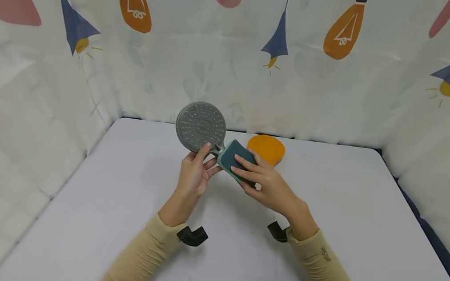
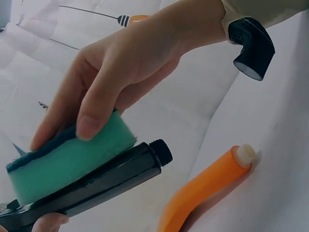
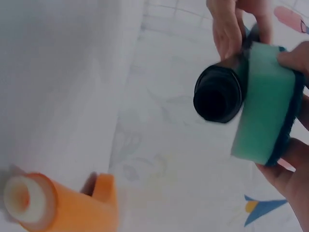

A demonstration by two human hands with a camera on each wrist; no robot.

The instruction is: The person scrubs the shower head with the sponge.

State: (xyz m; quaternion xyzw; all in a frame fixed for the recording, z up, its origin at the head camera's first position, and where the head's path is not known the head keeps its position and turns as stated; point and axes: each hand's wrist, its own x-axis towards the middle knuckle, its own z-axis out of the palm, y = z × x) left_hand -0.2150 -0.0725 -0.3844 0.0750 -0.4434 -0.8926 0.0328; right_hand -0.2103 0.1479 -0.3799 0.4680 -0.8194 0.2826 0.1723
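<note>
A grey shower head (image 1: 200, 127) with a round, nozzle-dotted face is held up above the table by my left hand (image 1: 193, 178), which grips it at the neck. My right hand (image 1: 269, 184) holds a green sponge (image 1: 232, 152) with a darker scouring layer. In the left wrist view the light foam side of the sponge (image 2: 67, 166) lies along the black handle (image 2: 116, 181), whose threaded end sticks out past it. Seen from the right wrist, the sponge (image 3: 265, 106) stands against the side of the handle (image 3: 219, 94). My right fingers press from the dark side.
Behind my right hand, an orange object (image 1: 266, 148) with a rounded end rests on the white table (image 1: 133, 181). Both wrist views show its orange tube-like part (image 2: 203, 186) with a whitish tip. Printed cloth walls (image 1: 230, 78) enclose the table at the back and sides.
</note>
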